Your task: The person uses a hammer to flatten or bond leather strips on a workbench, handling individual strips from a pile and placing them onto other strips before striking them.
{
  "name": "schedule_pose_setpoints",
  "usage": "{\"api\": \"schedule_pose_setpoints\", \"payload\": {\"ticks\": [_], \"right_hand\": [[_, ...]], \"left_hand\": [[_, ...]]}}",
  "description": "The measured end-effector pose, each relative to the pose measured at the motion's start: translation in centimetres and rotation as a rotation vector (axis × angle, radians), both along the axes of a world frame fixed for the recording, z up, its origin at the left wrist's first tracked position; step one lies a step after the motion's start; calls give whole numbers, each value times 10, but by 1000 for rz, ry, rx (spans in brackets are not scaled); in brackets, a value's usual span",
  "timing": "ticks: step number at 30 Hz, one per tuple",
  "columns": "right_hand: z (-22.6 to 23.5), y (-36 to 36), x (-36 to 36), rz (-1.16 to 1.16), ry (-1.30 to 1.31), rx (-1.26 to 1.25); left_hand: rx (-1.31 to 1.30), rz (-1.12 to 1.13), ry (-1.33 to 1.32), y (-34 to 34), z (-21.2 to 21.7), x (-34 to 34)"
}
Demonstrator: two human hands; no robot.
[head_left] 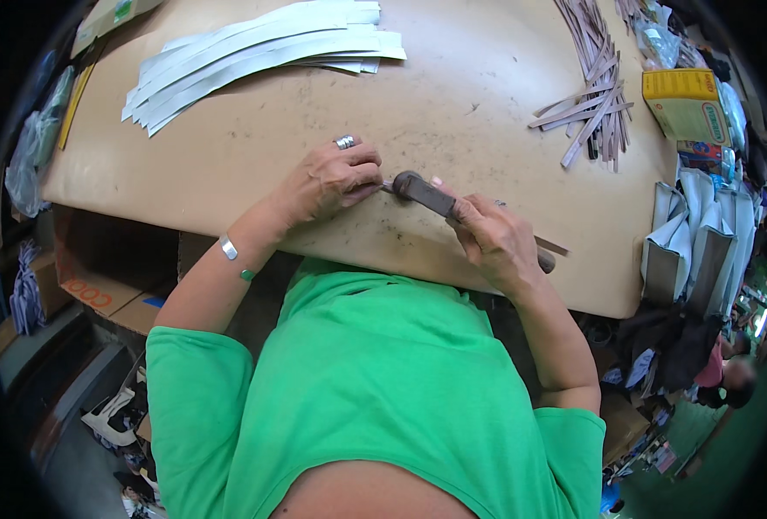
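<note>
My right hand (496,238) is wrapped around a hammer (426,194) with a dark, rounded head and a broad grey body. Its brown handle end shows past my palm. The head rests at or just over the tabletop, close to my left fingertips. My left hand (342,177), a ring on one finger, is closed in a pinch beside the hammer head. A thin, dark end of something pokes out from that pinch, too small to name. On the far side of my right wrist a narrow brown strip (552,246) lies on the table, partly hidden by the hand.
Pale, curved flat pieces (262,56) lie stacked at the far left of the tan table (452,104). A pile of narrow brownish strips (595,104) is at the far right, near a yellow box (684,105). Grey-white folded pieces (690,238) hang beyond the right edge.
</note>
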State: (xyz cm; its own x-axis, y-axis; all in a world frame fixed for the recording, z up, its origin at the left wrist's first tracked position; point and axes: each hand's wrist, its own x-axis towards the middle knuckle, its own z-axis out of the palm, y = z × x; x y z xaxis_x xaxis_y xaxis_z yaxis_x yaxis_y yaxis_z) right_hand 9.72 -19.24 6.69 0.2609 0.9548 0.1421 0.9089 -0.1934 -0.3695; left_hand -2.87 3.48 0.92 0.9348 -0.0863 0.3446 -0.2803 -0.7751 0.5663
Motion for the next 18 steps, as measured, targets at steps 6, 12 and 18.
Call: {"api": "schedule_pose_setpoints", "payload": {"ticks": [6, 12, 18], "right_hand": [[-11, 2, -4, -7, 15, 27], [6, 10, -6, -10, -18, 14], [3, 16, -7, -22, -56, -12]], "left_hand": [[-80, 31, -35, 1, -4, -3], [-199, 100, 27, 1, -6, -9], [-253, 106, 59, 2, -6, -10]]}}
